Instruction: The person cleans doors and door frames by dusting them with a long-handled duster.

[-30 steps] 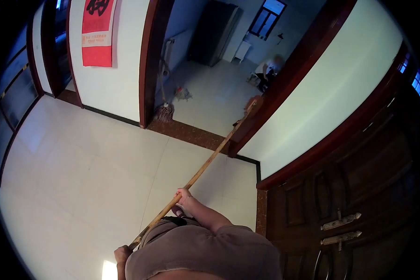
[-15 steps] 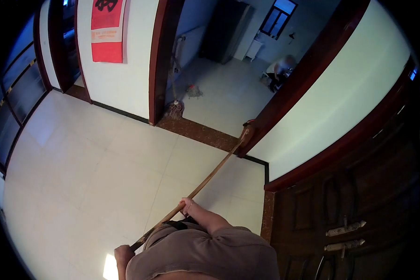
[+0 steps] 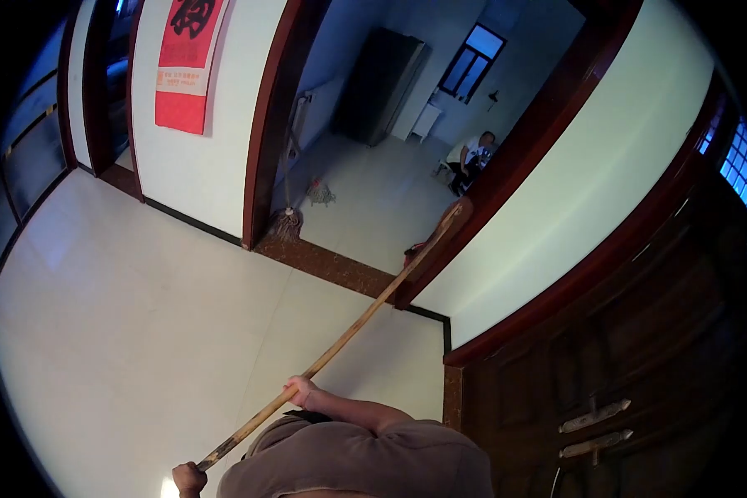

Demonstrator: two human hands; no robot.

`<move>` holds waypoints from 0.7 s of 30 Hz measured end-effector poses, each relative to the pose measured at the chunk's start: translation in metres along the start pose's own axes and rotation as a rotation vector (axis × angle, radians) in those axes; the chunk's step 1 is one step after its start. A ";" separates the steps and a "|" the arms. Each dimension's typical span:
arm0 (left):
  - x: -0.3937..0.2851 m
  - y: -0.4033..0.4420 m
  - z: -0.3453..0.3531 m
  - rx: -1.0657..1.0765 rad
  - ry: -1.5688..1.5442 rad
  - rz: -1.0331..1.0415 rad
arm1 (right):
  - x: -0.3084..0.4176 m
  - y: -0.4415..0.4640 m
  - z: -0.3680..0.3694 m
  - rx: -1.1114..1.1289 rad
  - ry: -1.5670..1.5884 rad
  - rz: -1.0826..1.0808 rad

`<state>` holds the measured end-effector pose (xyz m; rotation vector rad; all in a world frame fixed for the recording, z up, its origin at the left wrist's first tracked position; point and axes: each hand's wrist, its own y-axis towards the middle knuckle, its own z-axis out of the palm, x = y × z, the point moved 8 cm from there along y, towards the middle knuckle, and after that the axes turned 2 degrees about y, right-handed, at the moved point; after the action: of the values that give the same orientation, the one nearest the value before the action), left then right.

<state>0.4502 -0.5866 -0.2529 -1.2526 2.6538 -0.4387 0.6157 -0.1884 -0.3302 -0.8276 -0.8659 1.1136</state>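
A long wooden pole (image 3: 340, 342) runs diagonally across the head view, from lower left up to the doorway's right side. My left hand (image 3: 189, 479) is closed around its near end. Higher up the shaft, my right hand (image 3: 300, 390) grips it too, with the forearm crossing in front of my body. The far end (image 3: 456, 209) is a wider brown part, blurred, overlapping the dark red door frame (image 3: 496, 178); whether it touches the frame I cannot tell. Beside the shaft, low at the frame, shows a small red and dark thing (image 3: 415, 249), its kind unclear.
A string mop (image 3: 287, 224) leans at the doorway's left side, with another mop head (image 3: 320, 192) behind it. A person (image 3: 471, 156) sits in the far room near a dark cabinet (image 3: 379, 87). Dark wooden doors (image 3: 556, 390) stand to my right; a red hanging (image 3: 187, 70) is on the left wall.
The pole's far end has moved up along the door frame. Both hands keep their hold and sit lower and farther left in view. The whole scene has shifted as my head moved.
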 end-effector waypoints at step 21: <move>-0.303 0.125 -0.144 -0.245 -0.686 0.348 | 0.329 -0.300 0.153 0.394 -0.240 -0.803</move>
<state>0.5107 -0.2490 -0.1495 -0.7644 2.2750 0.3256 0.6650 0.0776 0.0551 0.0144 -1.0041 0.6277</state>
